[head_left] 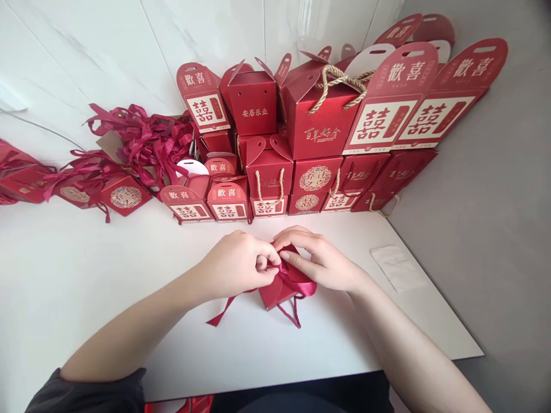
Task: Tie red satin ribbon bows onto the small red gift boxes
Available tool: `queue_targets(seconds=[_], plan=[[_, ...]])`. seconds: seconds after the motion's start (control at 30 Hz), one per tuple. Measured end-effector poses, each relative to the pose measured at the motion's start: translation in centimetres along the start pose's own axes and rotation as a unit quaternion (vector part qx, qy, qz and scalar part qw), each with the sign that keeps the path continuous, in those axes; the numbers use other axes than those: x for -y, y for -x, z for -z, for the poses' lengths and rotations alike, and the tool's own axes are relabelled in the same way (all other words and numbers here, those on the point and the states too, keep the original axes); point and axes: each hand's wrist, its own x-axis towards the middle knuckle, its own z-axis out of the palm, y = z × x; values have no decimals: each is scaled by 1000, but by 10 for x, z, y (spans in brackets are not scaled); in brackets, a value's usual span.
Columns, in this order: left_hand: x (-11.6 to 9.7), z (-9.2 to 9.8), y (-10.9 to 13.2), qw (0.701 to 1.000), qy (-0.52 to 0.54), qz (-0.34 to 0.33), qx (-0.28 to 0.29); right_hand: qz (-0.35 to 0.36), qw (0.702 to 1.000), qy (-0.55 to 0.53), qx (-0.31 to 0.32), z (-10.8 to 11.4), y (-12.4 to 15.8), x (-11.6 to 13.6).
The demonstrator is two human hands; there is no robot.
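White worktop (86, 275) carries stacked red boxes (310, 126) across the frame's upper middle. At lower centre, the left hand (235, 267) and right hand (321, 261) each pinch the ribbon (297, 281) atop a small red box (275, 292); even tension should keep the bow centred.

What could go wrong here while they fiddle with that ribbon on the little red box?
Both hands, left hand and right hand, pinch the ribbon on a small red box. The thin ribbon might slip from the fingers and come loose. A hard pull might crush or tip the light box. One ribbon end trails on the table and could snag.
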Motion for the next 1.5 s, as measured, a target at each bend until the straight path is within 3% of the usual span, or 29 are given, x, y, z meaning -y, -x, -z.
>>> queue_targets(seconds=[0.17, 0.43, 0.7, 0.9, 1.13, 1.33, 1.5], plan=[[12, -23, 4, 975, -103, -94, -173, 4, 997, 55, -49, 3, 3, -4], [25, -40, 0, 928, -125, -216, -276, -28, 997, 24, -64, 9, 2, -9], [25, -42, 2, 903, -184, -245, -302, -38, 993, 2, -108, -2, 1, -7], [26, -42, 1, 897, -189, -257, -306, 11, 987, 86, -135, 6, 4, -4], [26, -41, 2, 897, -182, -279, -291, 9, 998, 38, -42, 9, 3, -7], [26, -41, 1, 890, -183, -291, -299, 39, 991, 86, -90, 11, 4, -6], [25, -41, 0, 892, -184, -288, -295, 1, 997, 68, -46, 16, 5, -3]])
